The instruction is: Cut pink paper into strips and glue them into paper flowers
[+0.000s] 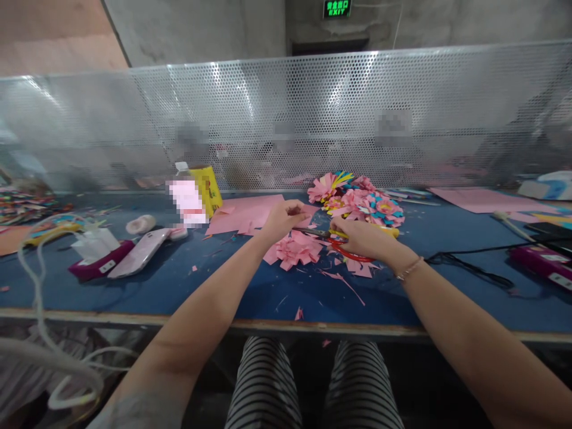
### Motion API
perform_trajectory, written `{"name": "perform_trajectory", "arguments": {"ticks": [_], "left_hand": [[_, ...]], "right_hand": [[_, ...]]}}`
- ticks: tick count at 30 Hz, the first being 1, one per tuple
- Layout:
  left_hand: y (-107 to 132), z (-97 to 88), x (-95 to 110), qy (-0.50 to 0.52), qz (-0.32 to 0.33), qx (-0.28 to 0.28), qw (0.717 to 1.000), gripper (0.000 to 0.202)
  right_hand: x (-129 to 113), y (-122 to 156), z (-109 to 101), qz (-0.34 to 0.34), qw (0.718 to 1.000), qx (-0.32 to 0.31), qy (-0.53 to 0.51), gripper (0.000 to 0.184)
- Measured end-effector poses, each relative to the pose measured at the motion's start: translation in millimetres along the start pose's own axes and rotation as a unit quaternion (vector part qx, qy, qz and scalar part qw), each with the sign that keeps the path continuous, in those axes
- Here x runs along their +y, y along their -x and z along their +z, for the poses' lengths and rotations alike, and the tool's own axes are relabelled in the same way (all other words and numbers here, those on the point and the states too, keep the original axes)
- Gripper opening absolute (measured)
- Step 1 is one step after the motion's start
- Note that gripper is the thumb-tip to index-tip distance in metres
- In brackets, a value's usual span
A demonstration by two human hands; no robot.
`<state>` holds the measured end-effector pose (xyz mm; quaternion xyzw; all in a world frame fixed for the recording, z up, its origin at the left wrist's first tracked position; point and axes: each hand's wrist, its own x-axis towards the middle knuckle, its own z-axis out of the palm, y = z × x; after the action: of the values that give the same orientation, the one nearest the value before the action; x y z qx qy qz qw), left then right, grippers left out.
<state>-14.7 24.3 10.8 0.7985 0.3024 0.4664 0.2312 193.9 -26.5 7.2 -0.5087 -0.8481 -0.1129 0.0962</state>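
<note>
My right hand (357,235) is closed around the red handles of a pair of scissors (351,253). The blades point left, toward my left hand (283,219). The fingers of that hand are bent and pinched at a piece of pink paper (309,211), partly hidden by them. Just below the blades lies a heap of pink cut paper petals (295,250). Behind my right hand is a pile of finished-looking paper flowers (361,199) in pink, yellow and blue. A pink paper sheet (245,213) lies flat behind my left hand.
To the left are a phone (140,253), a purple tissue pack (100,262), a tape roll (140,224) and a yellow box (208,187). Black cables (473,268) run across the right side. A perforated metal screen (250,125) stands along the back of the blue table (179,292).
</note>
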Motion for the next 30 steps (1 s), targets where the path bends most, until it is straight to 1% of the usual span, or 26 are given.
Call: {"name": "perform_trajectory", "arguments": {"ticks": [3, 9, 17, 22, 27, 30], "left_hand": [[-0.4, 0.2, -0.1, 0.001, -0.006, 0.002, 1.0, 0.015], [-0.4, 0.3, 0.5, 0.004, 0.004, -0.005, 1.0, 0.014], [-0.4, 1.2, -4.7, -0.004, -0.008, -0.013, 1.0, 0.013], [1.7, 1.3, -0.6, -0.021, -0.02, -0.02, 0.999, 0.015], [3.0, 2.6, 2.0, -0.019, -0.028, -0.042, 0.999, 0.012], [3.0, 3.0, 3.0, -0.021, -0.032, -0.044, 0.998, 0.012]], "right_hand": [[-1.0, 0.4, -0.8, -0.006, 1.0, -0.002, -0.002, 0.02], [-3.1, 1.7, -2.3, -0.013, 1.0, -0.006, -0.007, 0.021], [-3.6, 3.0, -3.1, -0.02, 1.0, -0.009, 0.001, 0.02], [-4.8, 2.8, -4.6, -0.021, 1.0, -0.02, 0.01, 0.02], [-5.5, 2.7, -4.1, -0.026, 0.999, -0.019, 0.003, 0.022], [-5.8, 2.8, -3.7, -0.028, 0.999, -0.018, -0.002, 0.024]]}}
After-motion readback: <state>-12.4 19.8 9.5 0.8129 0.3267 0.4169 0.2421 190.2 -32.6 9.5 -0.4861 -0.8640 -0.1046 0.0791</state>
